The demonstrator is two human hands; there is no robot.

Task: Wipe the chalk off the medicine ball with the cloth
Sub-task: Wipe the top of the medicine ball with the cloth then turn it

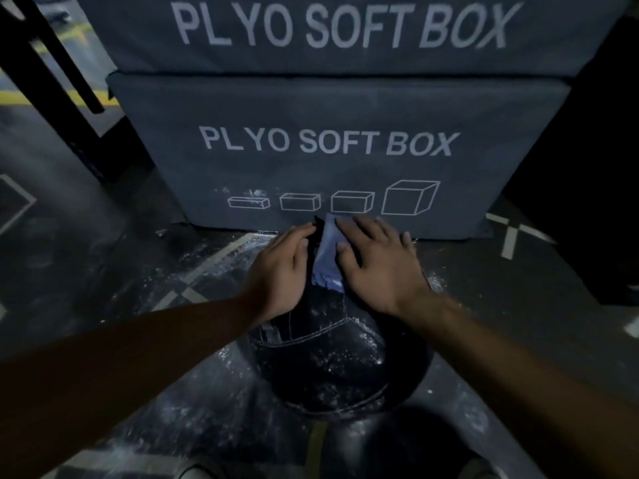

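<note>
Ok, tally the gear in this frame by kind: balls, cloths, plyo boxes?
Medicine ball: 1
Cloth: 1
Plyo soft boxes: 2, lower and upper
Total: 4

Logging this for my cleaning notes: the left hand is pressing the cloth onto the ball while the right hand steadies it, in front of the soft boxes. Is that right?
Not quite: the hands are swapped. The head view shows the right hand pressing the cloth onto the ball, while the left hand steadies it, in front of the soft boxes.
</note>
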